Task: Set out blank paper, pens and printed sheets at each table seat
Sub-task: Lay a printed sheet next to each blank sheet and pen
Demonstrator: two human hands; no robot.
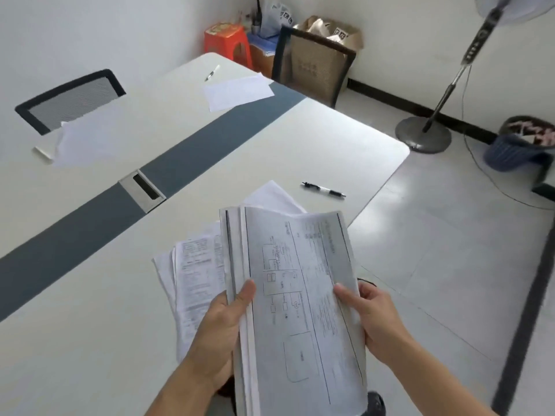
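My left hand (222, 325) and my right hand (372, 313) both grip a stack of printed sheets (297, 295) with diagrams, held above the near edge of the white table (90, 295). Under the stack, printed sheets (195, 277) and blank paper (273, 195) lie on the table at the near seat. A black and white pen (323, 190) lies just beyond them. At the far seat lie blank paper (240, 91) and a pen (212, 72). More blank paper (81, 142) and a pen (42, 153) lie at the left seat.
A grey strip with a metal cable hatch (141, 190) runs down the table's middle. Mesh chairs stand at the left (69, 100) and far end (315, 64). A fan stand (423, 135), a bin (522, 145) and an orange stool (228, 40) sit on the floor.
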